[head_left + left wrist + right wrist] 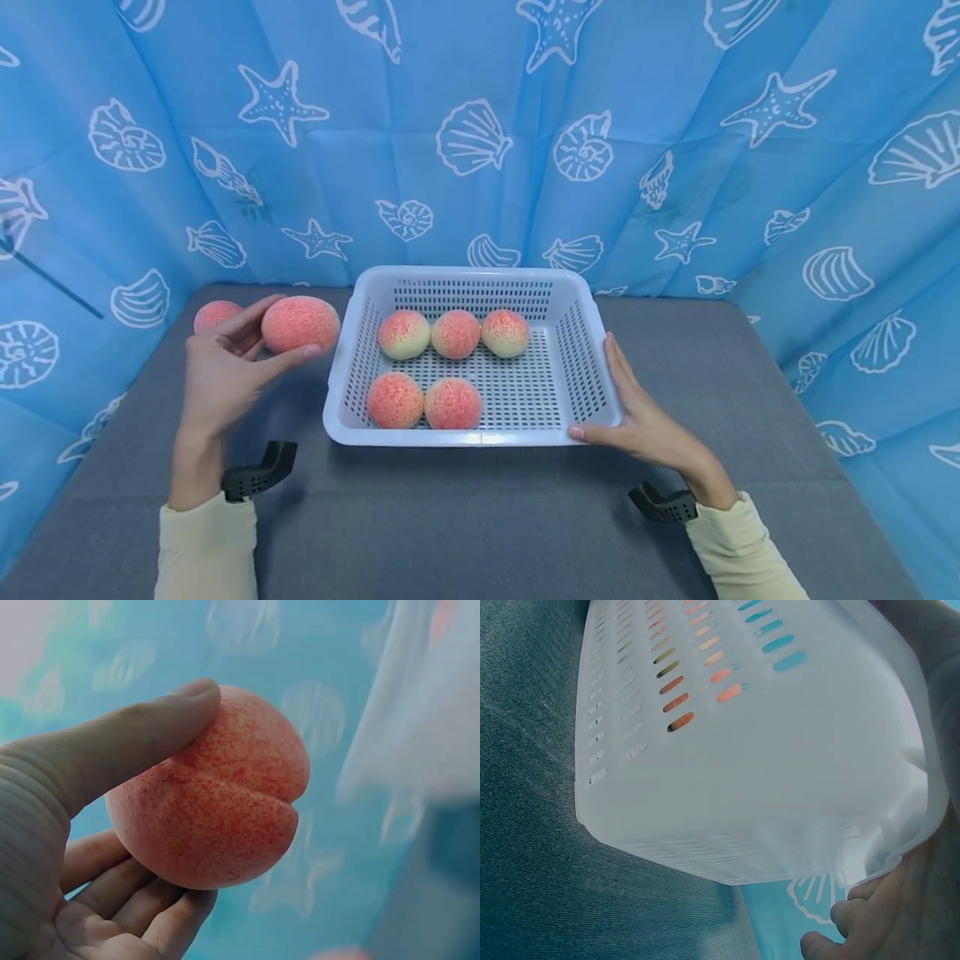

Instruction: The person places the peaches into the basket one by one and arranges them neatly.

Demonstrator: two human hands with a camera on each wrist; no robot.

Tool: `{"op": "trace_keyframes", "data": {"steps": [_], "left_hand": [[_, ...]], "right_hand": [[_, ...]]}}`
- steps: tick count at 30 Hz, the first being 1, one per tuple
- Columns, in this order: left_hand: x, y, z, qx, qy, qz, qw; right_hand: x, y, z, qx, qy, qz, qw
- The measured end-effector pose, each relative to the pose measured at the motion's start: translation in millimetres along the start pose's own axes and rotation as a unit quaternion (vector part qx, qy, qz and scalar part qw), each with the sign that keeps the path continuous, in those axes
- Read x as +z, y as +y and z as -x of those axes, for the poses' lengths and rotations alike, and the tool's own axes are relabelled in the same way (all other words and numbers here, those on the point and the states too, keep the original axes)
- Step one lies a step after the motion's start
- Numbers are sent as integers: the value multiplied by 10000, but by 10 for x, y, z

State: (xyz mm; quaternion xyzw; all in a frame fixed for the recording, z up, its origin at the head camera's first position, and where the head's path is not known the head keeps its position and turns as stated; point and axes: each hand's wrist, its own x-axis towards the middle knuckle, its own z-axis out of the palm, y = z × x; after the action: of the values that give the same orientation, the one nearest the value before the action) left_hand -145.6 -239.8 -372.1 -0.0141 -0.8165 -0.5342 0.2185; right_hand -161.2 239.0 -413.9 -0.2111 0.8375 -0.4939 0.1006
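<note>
Left of the basket, my left hand (225,367) holds a pinkish-red peach (300,323) between thumb and fingers, raised above the table. In the left wrist view the crease of that peach faces the camera, with the thumb lying across its top. My right hand (637,417) grips the right end of a white plastic basket (480,438), thumb on the front rim and fingers along the right side. Inside the basket, three peaches (455,334) form a back row and two peaches (453,403) sit side by side at the front left.
Another peach (216,315) lies on the table behind my left hand, partly hidden by the fingers. The grey table (480,517) backs onto a blue curtain (480,133) with white shells and starfish, which also hangs along both sides.
</note>
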Motion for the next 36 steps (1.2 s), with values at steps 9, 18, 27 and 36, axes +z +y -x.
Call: {"op": "trace_keyframes", "data": {"steps": [9, 18, 27, 36], "left_hand": [[865, 443, 135, 309, -1666, 978, 9807], [1698, 692, 253, 144, -2994, 1164, 9469], [2031, 696, 306, 113, -3364, -359, 9410], [2059, 717, 308, 98, -3668, -1289, 9213]], "right_hand": [[-3, 4, -10, -46, 11, -106, 9999], [-10, 13, 3, -27, 30, -60, 10000], [2, -7, -8, -17, -31, -76, 10000], [-1, 13, 3, -21, -6, -53, 10000]]}}
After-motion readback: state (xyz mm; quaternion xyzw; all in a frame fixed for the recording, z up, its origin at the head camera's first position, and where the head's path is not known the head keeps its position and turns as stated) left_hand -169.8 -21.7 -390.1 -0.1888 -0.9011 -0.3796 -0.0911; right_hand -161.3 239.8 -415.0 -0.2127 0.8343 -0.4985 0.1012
